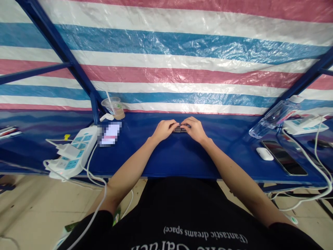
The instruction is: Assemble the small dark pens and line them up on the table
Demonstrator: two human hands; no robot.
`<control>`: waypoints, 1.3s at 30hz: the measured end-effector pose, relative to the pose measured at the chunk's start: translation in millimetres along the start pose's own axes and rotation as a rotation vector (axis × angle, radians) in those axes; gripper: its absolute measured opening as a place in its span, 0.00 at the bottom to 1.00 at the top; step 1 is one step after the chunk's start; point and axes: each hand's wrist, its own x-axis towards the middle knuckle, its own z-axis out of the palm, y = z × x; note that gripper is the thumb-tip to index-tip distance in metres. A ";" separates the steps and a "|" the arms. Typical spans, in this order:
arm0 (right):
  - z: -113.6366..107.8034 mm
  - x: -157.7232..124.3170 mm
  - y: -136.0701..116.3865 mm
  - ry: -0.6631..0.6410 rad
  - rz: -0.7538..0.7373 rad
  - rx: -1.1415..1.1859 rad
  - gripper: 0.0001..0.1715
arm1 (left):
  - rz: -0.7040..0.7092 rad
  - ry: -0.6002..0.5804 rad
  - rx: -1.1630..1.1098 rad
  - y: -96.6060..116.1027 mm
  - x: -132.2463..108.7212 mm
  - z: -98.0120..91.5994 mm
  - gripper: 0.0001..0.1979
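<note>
A small dark object [179,129], flat and seemingly layered like a stack of thin bars, is low over or on the blue table [179,159]. My left hand [165,129] has its fingers closed on the left end of it. On the opposite end, my right hand [194,128] grips it with bent fingers. Both hands partly cover the object, so its exact kind cannot be made out. Whether it touches the tabletop is unclear.
At left are a power strip [84,147] with cables, a lit phone [110,134] and a plastic cup [116,108]. A water bottle [275,116], white earbud case [264,153] and dark phone [283,158] are at right. Behind hangs a striped sheet [177,74].
</note>
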 end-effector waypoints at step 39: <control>-4.6 0.5 2.3 -0.073 0.102 -0.091 0.06 | 0.117 0.191 0.072 -13.8 3.4 2.7 0.13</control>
